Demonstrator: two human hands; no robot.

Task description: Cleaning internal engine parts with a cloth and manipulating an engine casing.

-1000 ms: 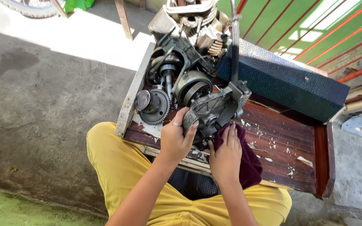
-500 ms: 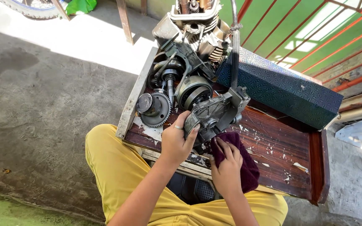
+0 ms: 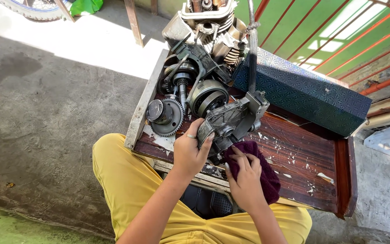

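Observation:
My left hand grips the near edge of a grey metal engine cover, holding it tilted up over a worn wooden stand. My right hand presses a dark maroon cloth against the underside of that cover. Behind the cover sits a stripped engine with a toothed gear, a round clutch drum and a finned cylinder head on top. My legs in yellow trousers are folded under the stand's near edge.
A dark teal patterned box lies across the back of the stand. A metal rod rises beside the engine. Grey concrete floor spreads left; green and red railings stand at the right. A tyre shows top left.
The view has shifted slightly. My right hand has moved the cloth a little along the cover's underside. My left hand keeps its grip on the cover.

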